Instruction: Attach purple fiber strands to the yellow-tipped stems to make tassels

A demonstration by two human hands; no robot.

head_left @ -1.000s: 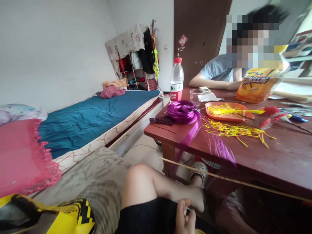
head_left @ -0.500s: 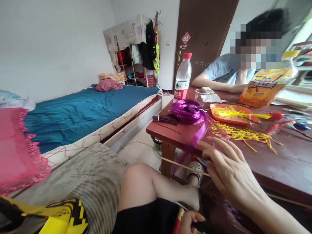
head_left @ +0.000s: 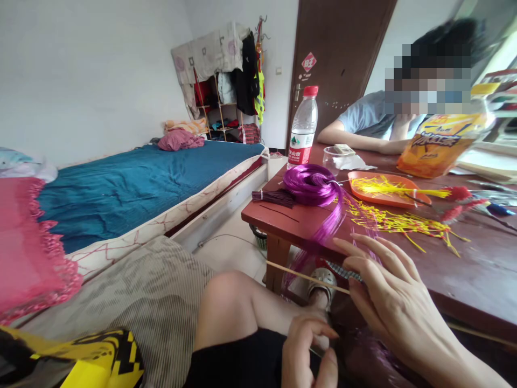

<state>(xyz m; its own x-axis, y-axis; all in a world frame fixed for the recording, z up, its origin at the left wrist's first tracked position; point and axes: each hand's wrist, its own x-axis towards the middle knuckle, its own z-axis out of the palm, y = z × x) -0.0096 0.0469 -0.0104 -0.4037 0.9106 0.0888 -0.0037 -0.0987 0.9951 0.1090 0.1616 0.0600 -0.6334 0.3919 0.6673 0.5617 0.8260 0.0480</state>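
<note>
My right hand is at the table's front edge, palm down, its fingers stretched out and slightly apart. Its fingertips are close to loose purple strands that trail over the edge from a coiled purple bundle. A thin pale stick runs behind this hand; whether the hand touches it is hidden. Low in the view, my left hand is over my lap, fingers curved and thumb apart, with nothing clear between them. More purple strands hang below my right hand.
On the red-brown table are yellow strands, an orange tray, a dark bundle, a water bottle, a clear cup and an orange drink bottle. A person leans there. A bed stands left.
My left hand has risen into view and its fingers have parted; the red and pale handle beside it no longer shows. My right hand has shifted slightly right and down.
</note>
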